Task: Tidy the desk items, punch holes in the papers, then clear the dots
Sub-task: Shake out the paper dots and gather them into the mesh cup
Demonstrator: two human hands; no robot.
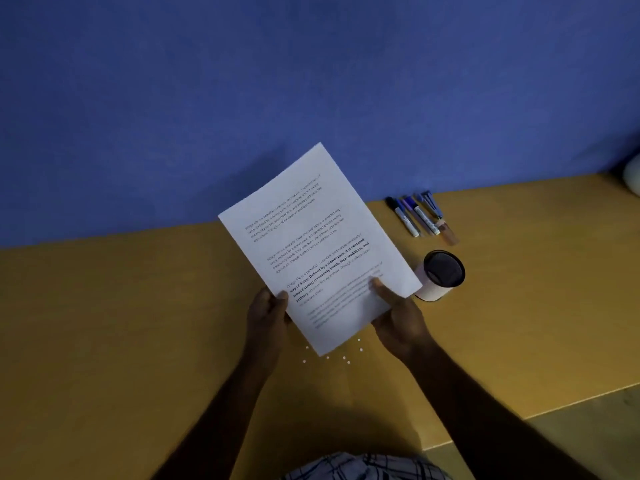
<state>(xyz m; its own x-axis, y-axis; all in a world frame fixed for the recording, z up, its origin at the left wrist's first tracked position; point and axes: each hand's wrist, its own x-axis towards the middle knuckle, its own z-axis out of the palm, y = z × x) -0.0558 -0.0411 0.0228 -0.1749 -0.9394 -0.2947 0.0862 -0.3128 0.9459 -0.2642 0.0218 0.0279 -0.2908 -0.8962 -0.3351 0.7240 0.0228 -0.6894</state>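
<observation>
Papers (318,237) tilted up off the tabletop (138,323), pinched by both your hands: left hand (266,311) at left edge, right hand (398,315) thumb on lower right. Paper dots (327,357) scattered beneath. Mesh cup (440,275) just right, markers (420,216) behind it.

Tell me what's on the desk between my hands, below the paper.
Head view: white dots lie scattered on the desk between the left hand and right hand, near the lower corner of the paper.
</observation>
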